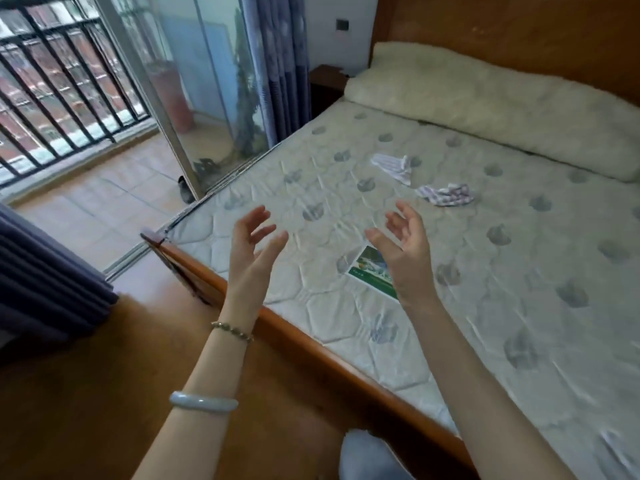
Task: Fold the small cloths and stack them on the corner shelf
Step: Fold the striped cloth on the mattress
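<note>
Two small crumpled cloths lie on the bare mattress (450, 271). The white striped cloth (393, 167) is farther away, and the purple-and-white checked cloth (445, 195) is a little nearer and to its right. My left hand (254, 244) and my right hand (403, 240) are raised over the near part of the mattress, palms facing each other, fingers spread, holding nothing. Both hands are well short of the cloths. No corner shelf is in sight.
A green printed label (372, 270) sits on the mattress just below my right hand. The wooden bed frame edge (311, 348) runs diagonally in front of me. A cream pillow roll (485, 102) lies against the headboard. A nightstand (327, 83), curtains and a sliding balcony door (207, 98) stand at the left.
</note>
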Demonstrator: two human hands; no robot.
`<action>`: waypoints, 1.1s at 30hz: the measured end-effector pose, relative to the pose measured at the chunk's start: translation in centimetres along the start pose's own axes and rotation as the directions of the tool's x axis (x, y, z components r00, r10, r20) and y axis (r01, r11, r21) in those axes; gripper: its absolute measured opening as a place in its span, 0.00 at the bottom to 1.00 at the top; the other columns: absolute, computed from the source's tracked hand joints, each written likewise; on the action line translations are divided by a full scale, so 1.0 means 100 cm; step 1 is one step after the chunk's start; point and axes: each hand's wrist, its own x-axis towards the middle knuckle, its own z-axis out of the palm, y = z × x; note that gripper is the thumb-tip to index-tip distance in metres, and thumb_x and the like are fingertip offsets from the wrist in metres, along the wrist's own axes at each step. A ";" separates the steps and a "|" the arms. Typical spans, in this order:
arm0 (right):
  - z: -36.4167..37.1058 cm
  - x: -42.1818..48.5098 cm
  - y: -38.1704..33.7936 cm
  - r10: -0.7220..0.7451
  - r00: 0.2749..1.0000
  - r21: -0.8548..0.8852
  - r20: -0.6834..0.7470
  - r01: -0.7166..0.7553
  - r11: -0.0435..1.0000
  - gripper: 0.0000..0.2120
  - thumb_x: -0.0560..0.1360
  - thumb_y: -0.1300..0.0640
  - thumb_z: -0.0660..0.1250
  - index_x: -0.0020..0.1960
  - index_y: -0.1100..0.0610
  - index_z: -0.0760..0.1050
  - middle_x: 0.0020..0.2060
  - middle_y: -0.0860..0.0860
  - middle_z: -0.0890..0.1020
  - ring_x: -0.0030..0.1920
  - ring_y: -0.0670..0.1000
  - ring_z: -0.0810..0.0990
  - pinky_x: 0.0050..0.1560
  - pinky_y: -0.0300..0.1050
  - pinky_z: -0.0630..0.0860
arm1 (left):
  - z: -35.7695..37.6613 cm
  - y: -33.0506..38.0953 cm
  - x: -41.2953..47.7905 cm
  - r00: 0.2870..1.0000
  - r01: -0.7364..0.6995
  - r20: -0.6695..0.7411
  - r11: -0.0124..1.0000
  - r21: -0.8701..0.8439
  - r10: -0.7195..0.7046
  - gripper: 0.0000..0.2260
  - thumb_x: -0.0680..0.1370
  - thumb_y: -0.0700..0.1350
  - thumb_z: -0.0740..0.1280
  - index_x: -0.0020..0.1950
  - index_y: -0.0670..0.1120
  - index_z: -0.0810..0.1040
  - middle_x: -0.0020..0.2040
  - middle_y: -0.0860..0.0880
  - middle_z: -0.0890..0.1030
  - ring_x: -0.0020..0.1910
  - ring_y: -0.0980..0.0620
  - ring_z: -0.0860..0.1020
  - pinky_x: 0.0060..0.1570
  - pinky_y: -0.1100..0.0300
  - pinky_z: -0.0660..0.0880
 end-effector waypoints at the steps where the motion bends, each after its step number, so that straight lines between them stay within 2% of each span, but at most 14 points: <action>1: 0.021 0.001 0.001 -0.003 0.999 -0.006 0.035 0.004 1.000 0.28 0.73 0.58 0.72 0.69 0.50 0.64 0.65 0.52 0.72 0.66 0.50 0.71 0.67 0.48 0.69 | -0.018 0.000 0.005 1.000 -0.009 -0.022 1.000 -0.001 0.009 0.28 0.70 0.56 0.69 0.68 0.50 0.69 0.66 0.51 0.74 0.62 0.53 0.75 0.60 0.55 0.74; 3: 0.065 0.005 0.003 -0.012 0.993 -0.015 0.115 0.014 1.000 0.29 0.72 0.56 0.73 0.68 0.47 0.63 0.64 0.51 0.71 0.65 0.49 0.72 0.67 0.49 0.70 | -0.054 -0.002 0.017 0.997 -0.029 -0.074 1.000 0.002 0.030 0.26 0.70 0.55 0.70 0.66 0.53 0.69 0.65 0.51 0.73 0.62 0.54 0.75 0.57 0.59 0.74; 5: 0.107 0.012 0.007 -0.011 0.981 -0.015 0.196 0.014 1.000 0.30 0.70 0.52 0.73 0.67 0.44 0.62 0.64 0.50 0.71 0.64 0.49 0.72 0.64 0.45 0.71 | -0.090 -0.009 0.029 0.992 -0.037 -0.119 0.999 0.027 0.040 0.27 0.70 0.54 0.70 0.67 0.54 0.67 0.65 0.51 0.72 0.62 0.54 0.74 0.56 0.61 0.74; 8: 0.171 0.028 0.019 -0.008 0.959 -0.015 0.285 0.013 1.000 0.30 0.73 0.56 0.72 0.68 0.45 0.61 0.63 0.49 0.71 0.64 0.49 0.72 0.58 0.35 0.72 | -0.143 -0.026 0.047 0.981 -0.031 -0.190 0.996 0.078 0.046 0.29 0.71 0.50 0.71 0.70 0.54 0.64 0.65 0.54 0.72 0.62 0.57 0.73 0.59 0.62 0.74; 10: 0.214 0.043 0.029 -0.005 0.942 -0.018 0.336 0.012 1.000 0.31 0.73 0.57 0.72 0.71 0.47 0.60 0.63 0.49 0.71 0.64 0.49 0.73 0.56 0.33 0.72 | -0.177 -0.038 0.064 0.976 -0.022 -0.215 0.994 0.112 0.045 0.30 0.71 0.49 0.71 0.70 0.57 0.63 0.66 0.55 0.71 0.63 0.57 0.73 0.61 0.60 0.73; 14: 0.299 0.081 0.046 -0.009 0.914 -0.034 0.406 0.025 0.999 0.35 0.73 0.56 0.72 0.73 0.46 0.57 0.64 0.47 0.70 0.65 0.46 0.72 0.54 0.28 0.72 | -0.241 -0.055 0.113 0.970 0.016 -0.240 0.983 0.184 0.029 0.34 0.69 0.50 0.72 0.71 0.61 0.60 0.69 0.56 0.68 0.65 0.60 0.70 0.58 0.65 0.72; 19: 0.405 0.136 0.048 0.005 0.868 -0.031 0.497 0.012 0.999 0.36 0.73 0.55 0.72 0.74 0.45 0.55 0.65 0.45 0.68 0.65 0.44 0.70 0.58 0.32 0.69 | -0.314 -0.060 0.189 0.966 0.074 -0.259 0.958 0.276 0.000 0.42 0.66 0.58 0.73 0.74 0.62 0.54 0.74 0.55 0.62 0.70 0.55 0.66 0.67 0.58 0.67; 22: 0.456 0.156 0.047 -0.008 0.839 -0.027 0.545 0.027 0.999 0.38 0.72 0.54 0.72 0.74 0.46 0.55 0.65 0.45 0.69 0.64 0.42 0.70 0.62 0.36 0.69 | -0.348 -0.061 0.215 0.960 0.078 -0.280 0.952 0.297 0.008 0.44 0.64 0.61 0.72 0.75 0.61 0.52 0.74 0.58 0.61 0.70 0.61 0.64 0.67 0.64 0.65; 25: 0.512 0.170 0.049 -0.020 0.794 -0.035 0.608 0.052 0.998 0.37 0.70 0.53 0.72 0.74 0.45 0.56 0.66 0.45 0.69 0.63 0.37 0.70 0.61 0.33 0.69 | -0.388 -0.070 0.239 0.945 0.066 -0.325 0.954 0.293 0.034 0.45 0.66 0.60 0.72 0.76 0.61 0.50 0.72 0.64 0.60 0.69 0.67 0.64 0.66 0.70 0.63; 27: 0.549 0.178 0.053 -0.019 0.764 -0.027 0.644 0.047 0.999 0.36 0.71 0.55 0.72 0.73 0.44 0.57 0.67 0.47 0.70 0.65 0.40 0.70 0.62 0.35 0.70 | -0.418 -0.077 0.258 0.936 0.065 -0.351 0.959 0.274 0.037 0.45 0.66 0.59 0.74 0.76 0.62 0.50 0.72 0.64 0.60 0.69 0.66 0.64 0.67 0.68 0.63; 30: 0.610 0.194 0.056 -0.041 0.755 -0.018 0.655 0.070 0.997 0.36 0.71 0.59 0.73 0.71 0.43 0.58 0.68 0.49 0.70 0.66 0.45 0.71 0.62 0.37 0.73 | -0.465 -0.082 0.298 0.925 0.028 -0.373 0.966 0.255 0.071 0.44 0.63 0.67 0.73 0.73 0.66 0.52 0.73 0.64 0.60 0.70 0.65 0.64 0.65 0.71 0.64; 33: 0.676 0.211 0.056 -0.075 0.758 0.006 0.649 0.093 0.996 0.37 0.69 0.54 0.75 0.69 0.40 0.58 0.68 0.48 0.70 0.66 0.44 0.71 0.66 0.44 0.72 | -0.519 -0.085 0.346 0.925 -0.021 -0.364 0.969 0.246 0.112 0.45 0.63 0.69 0.72 0.74 0.65 0.53 0.74 0.60 0.62 0.70 0.62 0.65 0.66 0.66 0.65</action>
